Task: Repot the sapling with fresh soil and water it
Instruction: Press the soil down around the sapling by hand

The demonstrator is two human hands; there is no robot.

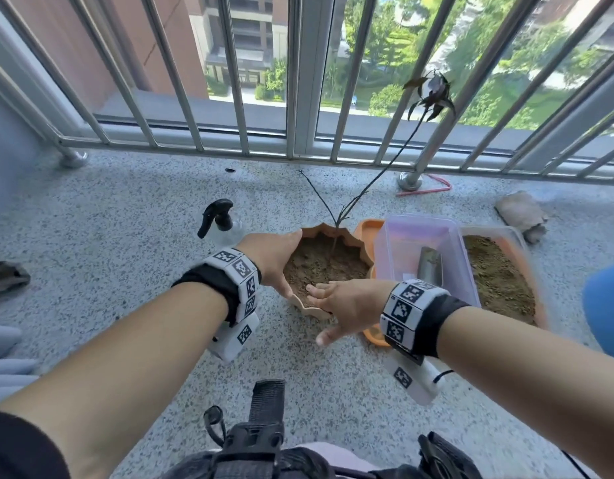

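right hand lies flat, fingers straight, pressing soil around the sapling; left hand cups the pot rim to steady it. spray bottle waits nearby.

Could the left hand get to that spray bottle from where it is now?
Probably yes. The spray bottle stands on the floor just beyond the left hand, which cups the pot rim. Nothing lies between them, so the hand would only have to let go and reach.
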